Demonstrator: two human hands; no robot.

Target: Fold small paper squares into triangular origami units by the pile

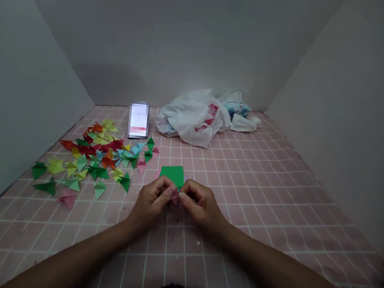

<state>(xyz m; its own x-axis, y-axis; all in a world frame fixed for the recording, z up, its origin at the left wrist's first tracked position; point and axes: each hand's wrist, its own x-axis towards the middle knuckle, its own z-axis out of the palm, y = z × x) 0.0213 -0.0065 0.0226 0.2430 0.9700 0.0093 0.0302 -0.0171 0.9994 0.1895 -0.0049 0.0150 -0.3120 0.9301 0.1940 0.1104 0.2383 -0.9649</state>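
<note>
My left hand (154, 199) and my right hand (201, 203) meet at the middle of the pink checked cloth. Between their fingertips is a small piece of pink folded paper (174, 196), mostly covered by the fingers. Both hands are closed in a pinch on it. Just beyond the fingers lies a stack of square paper with a green sheet (172, 175) on top and a pink edge showing at its left.
Many folded paper pieces (103, 147) in several colours spread over the left side. Behind them a lit phone (139, 120) stands upright. White plastic bags (195, 115) lie by the back wall. Grey walls (334, 108) enclose the left, back and right.
</note>
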